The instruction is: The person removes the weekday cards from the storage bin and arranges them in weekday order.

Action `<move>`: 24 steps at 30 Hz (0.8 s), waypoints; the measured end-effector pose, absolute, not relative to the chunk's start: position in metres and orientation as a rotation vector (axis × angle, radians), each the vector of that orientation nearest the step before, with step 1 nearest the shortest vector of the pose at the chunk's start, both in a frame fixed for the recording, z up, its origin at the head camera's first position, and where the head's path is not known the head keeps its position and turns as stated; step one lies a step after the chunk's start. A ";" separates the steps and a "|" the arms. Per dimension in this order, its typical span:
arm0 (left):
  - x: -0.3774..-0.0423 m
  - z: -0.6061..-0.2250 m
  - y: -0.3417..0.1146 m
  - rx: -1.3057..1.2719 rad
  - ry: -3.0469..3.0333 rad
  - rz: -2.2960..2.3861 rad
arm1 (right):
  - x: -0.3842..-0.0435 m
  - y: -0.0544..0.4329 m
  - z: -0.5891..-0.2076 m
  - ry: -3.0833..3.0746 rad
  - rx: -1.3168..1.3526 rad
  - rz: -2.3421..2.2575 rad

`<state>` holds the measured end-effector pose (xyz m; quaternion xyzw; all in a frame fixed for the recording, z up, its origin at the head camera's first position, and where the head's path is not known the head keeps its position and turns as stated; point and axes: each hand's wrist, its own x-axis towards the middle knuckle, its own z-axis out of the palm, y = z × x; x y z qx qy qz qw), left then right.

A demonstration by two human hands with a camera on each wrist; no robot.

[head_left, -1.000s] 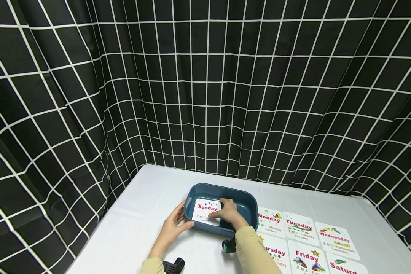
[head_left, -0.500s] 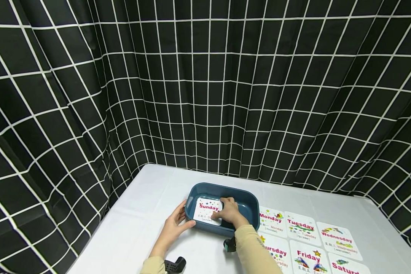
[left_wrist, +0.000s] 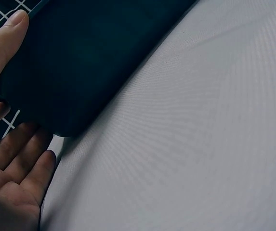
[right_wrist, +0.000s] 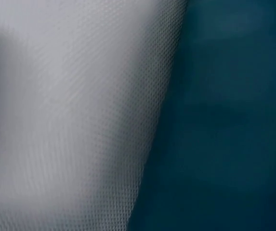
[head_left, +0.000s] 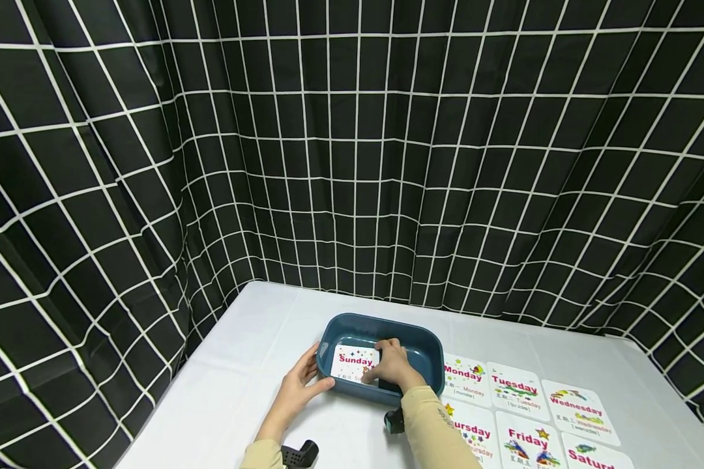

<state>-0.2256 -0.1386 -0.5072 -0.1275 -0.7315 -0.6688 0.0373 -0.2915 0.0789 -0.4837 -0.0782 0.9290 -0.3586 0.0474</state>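
Observation:
A dark blue plastic bin (head_left: 428, 348) sits on the white table. My left hand (head_left: 296, 387) grips its left end, the thumb at the near side and the fingers round the corner. In the left wrist view, the thumb (left_wrist: 7, 36) lies by the rim. Inside the bin, my right hand (head_left: 392, 365) holds the right side of a white card printed "Sunday" (head_left: 352, 361), thumb over its lower right corner. The near wall hides the card's bottom edge. The right wrist view shows only the bin's dark blue wall (right_wrist: 224, 120) and white cloth (right_wrist: 70, 96).
Right of the bin lie weekday cards in two rows: Monday (head_left: 466, 381), Tuesday (head_left: 516, 391) and Wednesday (head_left: 581, 412) behind, Thursday (head_left: 472, 433), Friday (head_left: 528, 440) and Saturday (head_left: 595, 456) in front. A black grid-patterned curtain (head_left: 375, 163) surrounds the table (head_left: 240, 358) at the back and sides.
The Sunday card has shifted slightly toward the near wall, and its lowest printed line is now hidden. Both hands keep nearly the same place; the bin stays put.

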 end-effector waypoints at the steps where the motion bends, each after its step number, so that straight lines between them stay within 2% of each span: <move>1: -0.226 -0.507 -0.139 -0.391 -2.245 -2.052 | -0.291 0.079 -0.484 2.837 -0.242 -1.088; 24: -0.226 -0.508 -0.139 -0.411 -2.232 -2.060 | -0.292 0.079 -0.483 2.853 -0.224 -1.048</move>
